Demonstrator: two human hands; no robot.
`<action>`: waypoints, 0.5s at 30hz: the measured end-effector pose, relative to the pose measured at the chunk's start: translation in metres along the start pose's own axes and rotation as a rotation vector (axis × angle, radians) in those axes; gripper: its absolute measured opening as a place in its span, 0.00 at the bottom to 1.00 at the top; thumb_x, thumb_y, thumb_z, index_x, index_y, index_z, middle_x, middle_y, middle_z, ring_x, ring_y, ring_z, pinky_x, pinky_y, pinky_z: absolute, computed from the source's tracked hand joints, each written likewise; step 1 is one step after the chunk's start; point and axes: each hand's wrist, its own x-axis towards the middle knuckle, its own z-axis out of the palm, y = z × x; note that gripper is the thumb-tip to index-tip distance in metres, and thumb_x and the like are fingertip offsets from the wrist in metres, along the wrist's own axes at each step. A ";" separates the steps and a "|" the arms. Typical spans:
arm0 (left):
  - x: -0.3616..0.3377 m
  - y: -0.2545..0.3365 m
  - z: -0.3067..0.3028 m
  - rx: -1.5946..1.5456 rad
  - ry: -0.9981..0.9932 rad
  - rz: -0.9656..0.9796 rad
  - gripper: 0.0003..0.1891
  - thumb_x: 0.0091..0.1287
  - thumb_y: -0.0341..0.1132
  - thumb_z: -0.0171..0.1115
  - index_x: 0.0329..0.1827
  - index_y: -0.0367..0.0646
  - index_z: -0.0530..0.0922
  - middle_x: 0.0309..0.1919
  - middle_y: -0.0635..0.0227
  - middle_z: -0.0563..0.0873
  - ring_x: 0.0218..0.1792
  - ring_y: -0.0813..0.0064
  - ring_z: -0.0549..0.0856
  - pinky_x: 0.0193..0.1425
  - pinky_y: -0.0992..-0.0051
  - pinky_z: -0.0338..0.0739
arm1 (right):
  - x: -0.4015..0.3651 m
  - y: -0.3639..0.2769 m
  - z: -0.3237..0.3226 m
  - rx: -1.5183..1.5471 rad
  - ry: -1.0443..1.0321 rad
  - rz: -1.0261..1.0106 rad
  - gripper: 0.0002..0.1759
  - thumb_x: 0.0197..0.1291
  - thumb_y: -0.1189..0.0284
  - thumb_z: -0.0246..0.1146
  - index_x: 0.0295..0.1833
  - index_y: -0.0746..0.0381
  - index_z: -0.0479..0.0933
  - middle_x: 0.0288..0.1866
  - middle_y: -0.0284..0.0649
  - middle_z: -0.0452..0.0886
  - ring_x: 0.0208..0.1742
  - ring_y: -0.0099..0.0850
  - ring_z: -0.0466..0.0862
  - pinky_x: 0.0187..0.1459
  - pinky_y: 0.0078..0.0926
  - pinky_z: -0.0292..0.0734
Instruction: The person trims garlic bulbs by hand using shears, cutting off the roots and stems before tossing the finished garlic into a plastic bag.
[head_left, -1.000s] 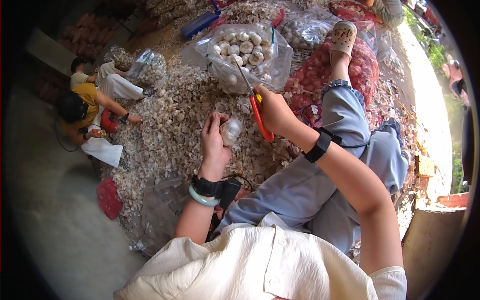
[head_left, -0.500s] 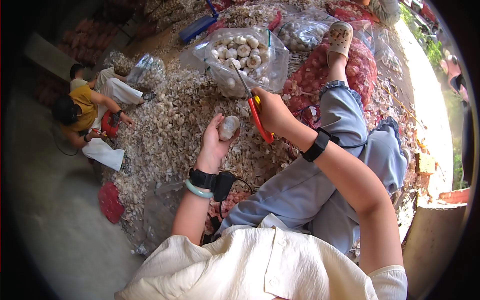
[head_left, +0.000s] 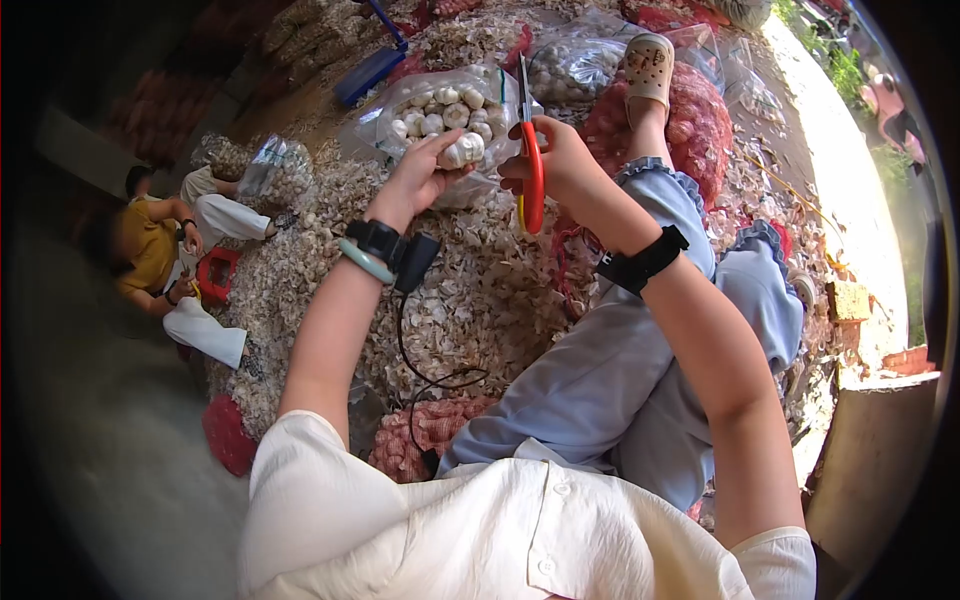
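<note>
I count two working hands, the left hand (head_left: 415, 180) and the right hand (head_left: 557, 162), with one garlic bulb (head_left: 463, 151) and one pair of scissors (head_left: 534, 185) between them. Ahead I have one open clear bag (head_left: 376, 128), holding more than ten bulbs, too overlapped to tally exactly. I also count one clog (head_left: 648, 70), one blue dustpan (head_left: 367, 77) and, toward the floor's left edge, two co-workers (head_left: 150, 238).
</note>
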 end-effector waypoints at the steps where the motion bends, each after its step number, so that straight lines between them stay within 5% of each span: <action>1: 0.018 0.012 0.001 0.295 0.013 0.063 0.17 0.66 0.34 0.59 0.55 0.33 0.74 0.45 0.55 0.82 0.47 0.59 0.82 0.48 0.64 0.81 | 0.001 -0.004 -0.005 0.050 0.012 -0.015 0.30 0.42 0.81 0.72 0.54 0.71 0.69 0.32 0.42 0.81 0.30 0.31 0.86 0.30 0.27 0.81; 3: 0.057 0.030 -0.010 0.587 0.017 0.128 0.18 0.64 0.33 0.62 0.55 0.35 0.75 0.45 0.56 0.83 0.46 0.59 0.83 0.50 0.64 0.80 | 0.000 -0.012 -0.014 0.104 0.042 -0.037 0.29 0.42 0.81 0.72 0.51 0.72 0.69 0.34 0.42 0.80 0.30 0.30 0.85 0.30 0.27 0.82; 5: 0.098 0.025 -0.041 1.596 0.118 0.570 0.21 0.61 0.33 0.63 0.58 0.40 0.74 0.50 0.52 0.81 0.51 0.52 0.80 0.57 0.62 0.75 | 0.002 -0.013 -0.021 0.133 0.075 -0.048 0.28 0.42 0.81 0.71 0.51 0.72 0.69 0.34 0.43 0.80 0.31 0.30 0.85 0.30 0.26 0.82; 10: 0.165 -0.006 -0.136 1.622 0.464 0.732 0.21 0.64 0.29 0.56 0.61 0.42 0.71 0.58 0.47 0.75 0.62 0.50 0.72 0.64 0.62 0.68 | 0.004 -0.023 -0.041 0.132 0.150 -0.101 0.30 0.43 0.80 0.70 0.54 0.74 0.68 0.34 0.43 0.80 0.31 0.30 0.85 0.31 0.24 0.81; 13: 0.180 0.008 -0.175 1.559 0.554 0.620 0.23 0.65 0.32 0.55 0.64 0.43 0.67 0.58 0.46 0.74 0.61 0.50 0.73 0.62 0.59 0.69 | 0.004 -0.027 -0.049 0.096 0.200 -0.085 0.31 0.43 0.79 0.70 0.54 0.75 0.68 0.34 0.42 0.80 0.31 0.30 0.85 0.31 0.23 0.81; 15: 0.153 0.029 -0.157 1.758 0.456 0.309 0.20 0.66 0.34 0.54 0.60 0.41 0.69 0.55 0.47 0.77 0.55 0.48 0.77 0.58 0.58 0.72 | 0.006 -0.030 -0.052 0.082 0.216 -0.108 0.31 0.44 0.79 0.70 0.55 0.76 0.67 0.34 0.42 0.80 0.31 0.30 0.85 0.31 0.23 0.81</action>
